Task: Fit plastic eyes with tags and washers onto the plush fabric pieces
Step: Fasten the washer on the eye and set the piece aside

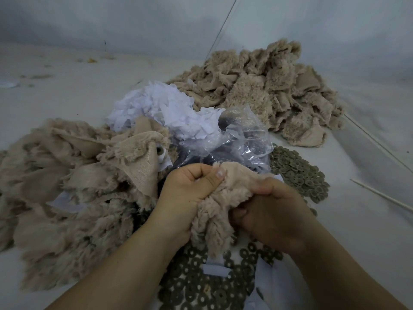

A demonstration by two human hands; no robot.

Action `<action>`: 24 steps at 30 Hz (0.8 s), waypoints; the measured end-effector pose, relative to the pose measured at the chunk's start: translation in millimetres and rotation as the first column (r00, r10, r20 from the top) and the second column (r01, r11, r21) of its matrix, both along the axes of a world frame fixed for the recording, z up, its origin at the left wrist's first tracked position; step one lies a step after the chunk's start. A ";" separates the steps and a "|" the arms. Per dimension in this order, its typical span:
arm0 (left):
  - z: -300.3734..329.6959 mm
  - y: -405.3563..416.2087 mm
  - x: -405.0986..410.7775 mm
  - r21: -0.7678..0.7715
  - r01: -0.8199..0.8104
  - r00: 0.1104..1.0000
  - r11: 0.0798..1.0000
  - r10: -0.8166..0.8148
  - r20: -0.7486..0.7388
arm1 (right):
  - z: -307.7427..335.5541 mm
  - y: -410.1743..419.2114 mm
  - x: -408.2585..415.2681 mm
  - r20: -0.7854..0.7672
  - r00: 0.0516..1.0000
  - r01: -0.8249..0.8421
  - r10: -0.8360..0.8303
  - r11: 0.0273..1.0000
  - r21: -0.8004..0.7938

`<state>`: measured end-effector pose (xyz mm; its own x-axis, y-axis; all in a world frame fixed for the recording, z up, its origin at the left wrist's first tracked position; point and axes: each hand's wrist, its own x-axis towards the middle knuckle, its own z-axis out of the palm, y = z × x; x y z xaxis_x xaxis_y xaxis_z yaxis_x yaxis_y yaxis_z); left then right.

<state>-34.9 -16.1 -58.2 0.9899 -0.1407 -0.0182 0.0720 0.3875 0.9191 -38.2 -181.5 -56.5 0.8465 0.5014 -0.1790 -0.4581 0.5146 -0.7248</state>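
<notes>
Fingers of your left hand (192,189) and right hand (271,211) curl tight, pinching the beige plush fabric piece (214,211) at lower centre; you're likely seating an eye. Next, probably a grey ring-shaped washer (202,285) from below.

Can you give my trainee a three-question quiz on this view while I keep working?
1. True or false: both hands grip the same beige plush piece.
2. Which lies nearest the camera, below the hands? A) the pile of white tags B) the flat ring washers C) the clear plastic bag
3. Fill in: the larger far heap of plush pieces lies to the ____ of the white tags.

Key
1. True: the left hand and the right hand both curl round it.
2. B
3. right
</notes>
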 end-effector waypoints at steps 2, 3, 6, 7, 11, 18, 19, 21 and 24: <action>0.4 -0.2 0.0 -0.027 -0.019 1.000 0.999 0.019 -0.010 | 1.4 -9.8 2.3 0.066 0.998 -0.006 0.012 0.996 -0.093; 1.4 -0.3 -0.4 -0.045 -0.023 1.000 0.999 0.022 -0.019 | 0.8 -13.2 2.9 0.121 0.993 0.016 0.007 0.981 -0.191; 2.6 -1.2 -1.6 -0.119 -0.006 0.999 0.993 0.001 -0.040 | -1.2 -12.2 -0.3 0.261 0.965 0.097 0.020 0.900 -0.425; 2.6 -1.4 -2.0 -0.129 -0.004 0.999 0.992 -0.002 -0.047 | -0.8 -10.4 -1.9 0.280 0.960 0.106 0.033 0.877 -0.468; 0.4 -0.5 -1.8 -0.108 -0.004 0.999 0.994 -0.002 -0.053 | 2.0 -13.5 -4.4 0.454 0.887 0.274 0.083 0.696 -0.663; -0.9 -2.4 -2.7 0.021 -0.017 1.000 1.000 0.017 -0.009 | -0.2 -15.2 -3.9 0.634 0.766 0.448 0.112 0.613 -0.650; -0.8 -2.5 -2.7 0.027 -0.020 1.000 0.999 0.020 -0.009 | -0.8 -11.4 -4.5 0.638 0.762 0.454 0.115 0.608 -0.651; -0.8 -2.0 -3.0 0.022 -0.019 1.000 1.000 0.019 -0.013 | -2.5 -6.1 -4.8 0.650 0.755 0.494 0.085 0.578 -0.649; 0.4 -2.7 -3.9 0.037 -0.008 1.000 0.999 0.009 -0.014 | -6.1 -4.6 -2.8 0.672 0.741 0.564 0.003 0.541 -0.624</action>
